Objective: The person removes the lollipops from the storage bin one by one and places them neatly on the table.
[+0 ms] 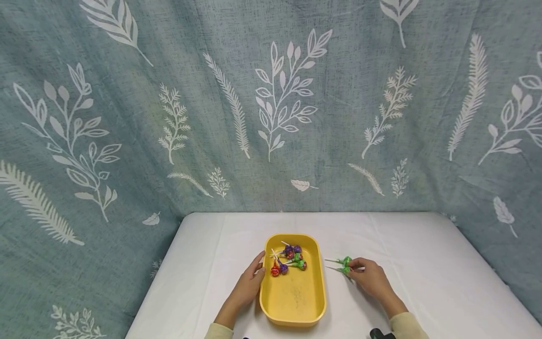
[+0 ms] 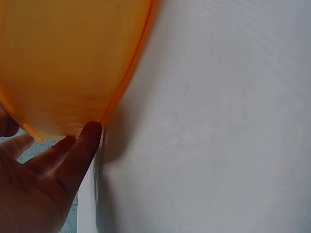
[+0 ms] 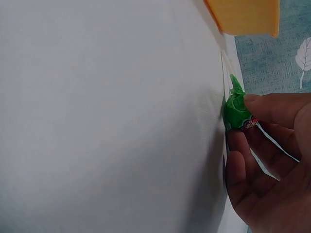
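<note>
A yellow tray (image 1: 296,301) stands on the white table, holding several lollipops (image 1: 290,259) in red, purple and green wrappers at its far end. My left hand (image 1: 250,282) rests against the tray's left side; in the left wrist view its fairly straight fingers (image 2: 80,158) touch the outer wall. To the right of the tray, my right hand (image 1: 371,278) pinches a green lollipop (image 3: 238,110) by its wrapped head, between thumb and fingers. Another green lollipop (image 1: 346,260) lies just beyond it. Both sticks point left, toward the tray.
The white tabletop (image 1: 444,273) spreads around the tray. Behind it and along the sides hangs a blue-green curtain (image 1: 237,103) with white leaf prints. A small black object (image 1: 376,333) shows by the right sleeve at the bottom edge.
</note>
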A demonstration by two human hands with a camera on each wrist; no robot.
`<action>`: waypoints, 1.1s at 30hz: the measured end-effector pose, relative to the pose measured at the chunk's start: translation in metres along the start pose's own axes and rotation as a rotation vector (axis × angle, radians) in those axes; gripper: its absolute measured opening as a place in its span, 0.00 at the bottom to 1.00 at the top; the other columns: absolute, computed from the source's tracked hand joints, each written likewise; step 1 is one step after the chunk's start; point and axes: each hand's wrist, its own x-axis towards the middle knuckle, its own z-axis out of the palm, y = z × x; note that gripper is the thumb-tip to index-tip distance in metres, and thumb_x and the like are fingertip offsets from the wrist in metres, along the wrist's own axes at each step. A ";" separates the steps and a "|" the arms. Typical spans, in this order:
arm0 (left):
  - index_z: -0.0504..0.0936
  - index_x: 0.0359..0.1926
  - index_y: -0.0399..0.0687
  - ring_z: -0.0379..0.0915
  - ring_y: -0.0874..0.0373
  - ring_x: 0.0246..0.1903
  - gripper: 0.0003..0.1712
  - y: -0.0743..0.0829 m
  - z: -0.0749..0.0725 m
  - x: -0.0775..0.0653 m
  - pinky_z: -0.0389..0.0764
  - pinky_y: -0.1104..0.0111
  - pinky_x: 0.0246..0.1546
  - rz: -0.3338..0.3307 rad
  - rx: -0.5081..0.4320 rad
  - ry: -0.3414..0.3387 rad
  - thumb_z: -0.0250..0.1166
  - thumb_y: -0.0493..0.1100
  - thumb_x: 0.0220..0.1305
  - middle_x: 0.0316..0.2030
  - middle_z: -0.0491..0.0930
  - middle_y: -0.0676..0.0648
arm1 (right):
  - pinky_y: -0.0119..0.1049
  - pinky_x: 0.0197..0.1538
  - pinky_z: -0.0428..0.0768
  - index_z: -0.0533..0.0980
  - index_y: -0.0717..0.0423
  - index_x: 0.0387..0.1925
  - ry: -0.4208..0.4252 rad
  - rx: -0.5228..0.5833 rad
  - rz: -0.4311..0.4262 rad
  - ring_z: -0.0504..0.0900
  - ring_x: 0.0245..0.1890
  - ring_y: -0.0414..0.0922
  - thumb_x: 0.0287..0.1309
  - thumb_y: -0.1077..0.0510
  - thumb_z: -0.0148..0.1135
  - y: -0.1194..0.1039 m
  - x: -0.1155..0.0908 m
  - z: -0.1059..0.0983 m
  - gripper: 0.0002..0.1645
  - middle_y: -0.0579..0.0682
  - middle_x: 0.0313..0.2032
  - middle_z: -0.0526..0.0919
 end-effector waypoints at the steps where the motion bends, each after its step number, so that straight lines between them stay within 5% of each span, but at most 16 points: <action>1: 0.59 0.79 0.50 0.73 0.35 0.60 0.31 0.000 0.000 -0.001 0.72 0.42 0.61 -0.002 0.000 0.001 0.50 0.44 0.80 0.64 0.70 0.29 | 0.50 0.43 0.83 0.82 0.62 0.44 -0.004 -0.001 0.003 0.86 0.42 0.55 0.55 0.61 0.72 0.000 0.000 0.000 0.14 0.59 0.45 0.86; 33: 0.60 0.79 0.53 0.73 0.37 0.60 0.30 -0.003 0.002 0.002 0.71 0.43 0.62 -0.022 0.041 0.008 0.49 0.44 0.80 0.64 0.71 0.31 | 0.43 0.39 0.84 0.82 0.63 0.47 0.075 0.052 -0.051 0.87 0.42 0.54 0.58 0.59 0.71 -0.005 -0.006 -0.016 0.16 0.59 0.45 0.86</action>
